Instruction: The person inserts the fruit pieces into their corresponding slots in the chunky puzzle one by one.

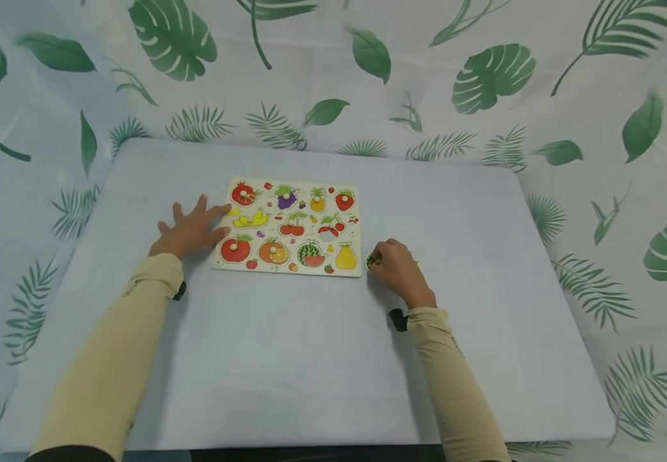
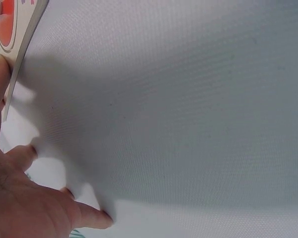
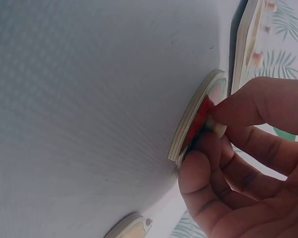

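A pale wooden fruit puzzle board (image 1: 223, 265) lies flat on the table. My left hand (image 1: 189, 231) is at its left edge, fingers spread, with thumb and a fingertip touching the board. In the left wrist view, the palm and fingers of that left hand (image 2: 35, 203) show beside the board's corner. Just right of the board, my right hand (image 1: 397, 269) pinches a watermelon puzzle piece (image 3: 196, 119) by its small knob (image 3: 218, 129). The piece stands tilted close to the tabletop; the hand covers most of it in the head view.
Another puzzle piece (image 3: 131, 228) lies near the right hand, mostly hidden by it in the head view. Fruit pictures, some with knobs, cover the board. White cloth covers the table (image 1: 287, 359), and a leaf-patterned sheet (image 1: 321, 77) hangs behind.
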The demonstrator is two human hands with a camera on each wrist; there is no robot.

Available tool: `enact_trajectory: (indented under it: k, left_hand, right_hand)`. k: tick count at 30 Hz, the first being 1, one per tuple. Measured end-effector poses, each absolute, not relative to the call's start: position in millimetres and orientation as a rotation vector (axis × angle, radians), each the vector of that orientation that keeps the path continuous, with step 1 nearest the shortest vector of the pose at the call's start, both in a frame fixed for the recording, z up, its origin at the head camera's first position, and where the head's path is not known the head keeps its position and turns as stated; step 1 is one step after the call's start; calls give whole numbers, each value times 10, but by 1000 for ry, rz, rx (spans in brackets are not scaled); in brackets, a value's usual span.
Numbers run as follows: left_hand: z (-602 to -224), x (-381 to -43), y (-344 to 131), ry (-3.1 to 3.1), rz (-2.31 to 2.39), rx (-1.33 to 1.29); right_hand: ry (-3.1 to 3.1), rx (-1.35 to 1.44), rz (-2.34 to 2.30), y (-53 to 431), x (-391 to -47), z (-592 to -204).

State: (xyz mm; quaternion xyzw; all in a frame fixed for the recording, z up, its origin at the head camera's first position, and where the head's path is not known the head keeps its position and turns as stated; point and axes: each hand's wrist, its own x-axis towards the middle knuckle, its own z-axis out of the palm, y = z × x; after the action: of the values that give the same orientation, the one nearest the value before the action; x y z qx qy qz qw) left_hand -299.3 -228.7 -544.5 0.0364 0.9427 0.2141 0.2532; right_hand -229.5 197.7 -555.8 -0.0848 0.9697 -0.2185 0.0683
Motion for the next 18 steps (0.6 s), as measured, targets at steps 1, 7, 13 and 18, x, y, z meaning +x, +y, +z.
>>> enact_trajectory:
  k: [1, 7, 13, 18]
  left_hand:
    - [-5455, -2988, -2294, 2562, 584, 100]
    - [-5529, -2980, -2309, 2552, 585, 103]
    - [-5557, -3005, -2323, 2569, 576, 107]
    - [-5525, -3012, -2329, 2580, 582, 116]
  right_hand:
    - [2916, -256, -659, 1971, -2292, -5556]
    - [2907, -251, -642, 1959, -2267, -5545]
    - [2922, -244, -644, 1958, -2271, -5544]
    - [2930, -225, -655, 1955, -2292, -5484]
